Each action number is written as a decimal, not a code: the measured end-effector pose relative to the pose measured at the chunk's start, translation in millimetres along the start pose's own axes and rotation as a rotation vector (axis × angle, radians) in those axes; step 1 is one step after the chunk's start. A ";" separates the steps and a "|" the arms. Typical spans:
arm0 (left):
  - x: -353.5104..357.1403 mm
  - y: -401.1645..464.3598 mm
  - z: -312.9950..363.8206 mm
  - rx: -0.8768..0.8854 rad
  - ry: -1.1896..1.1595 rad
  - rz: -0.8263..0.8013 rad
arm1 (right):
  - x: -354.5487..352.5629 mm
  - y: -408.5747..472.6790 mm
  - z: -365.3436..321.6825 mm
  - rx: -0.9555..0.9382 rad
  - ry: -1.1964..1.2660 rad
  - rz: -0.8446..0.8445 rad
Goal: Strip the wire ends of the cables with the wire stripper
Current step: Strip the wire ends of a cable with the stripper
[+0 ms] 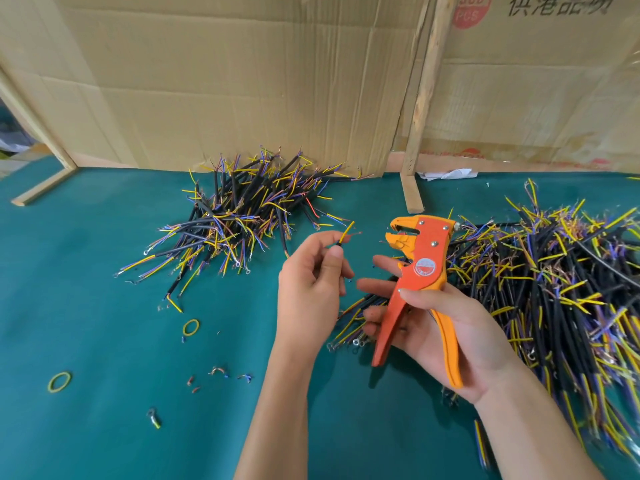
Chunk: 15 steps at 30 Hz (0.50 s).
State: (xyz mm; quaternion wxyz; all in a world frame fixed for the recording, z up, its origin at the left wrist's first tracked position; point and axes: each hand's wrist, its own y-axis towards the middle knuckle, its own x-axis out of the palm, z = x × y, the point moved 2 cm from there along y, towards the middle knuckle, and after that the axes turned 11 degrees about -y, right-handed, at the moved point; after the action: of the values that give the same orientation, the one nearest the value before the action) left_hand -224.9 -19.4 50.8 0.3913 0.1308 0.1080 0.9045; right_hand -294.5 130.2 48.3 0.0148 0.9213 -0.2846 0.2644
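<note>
My right hand grips the handles of an orange wire stripper, jaws up and pointing left. My left hand pinches a short black cable whose yellow wire end sticks up and right, a hand's width left of the stripper's jaws. A few more cables lie under my right fingers. One pile of black cables with yellow and blue wire ends lies at the back centre. A bigger pile covers the right side.
The work surface is a teal mat. Yellow rubber bands and small wire scraps lie at the left front. Cardboard sheets and a wooden post stand along the back edge.
</note>
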 end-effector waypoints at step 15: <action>0.5 0.5 -0.4 0.000 0.011 -0.023 | 4.4 -6.1 -1.8 0.069 -0.154 -0.134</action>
State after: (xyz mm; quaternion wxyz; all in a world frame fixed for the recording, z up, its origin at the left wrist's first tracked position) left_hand -225.7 -19.5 50.6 0.4012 0.1246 0.1115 0.9006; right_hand -289.0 133.4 52.7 -0.0212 0.9559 -0.2134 0.2008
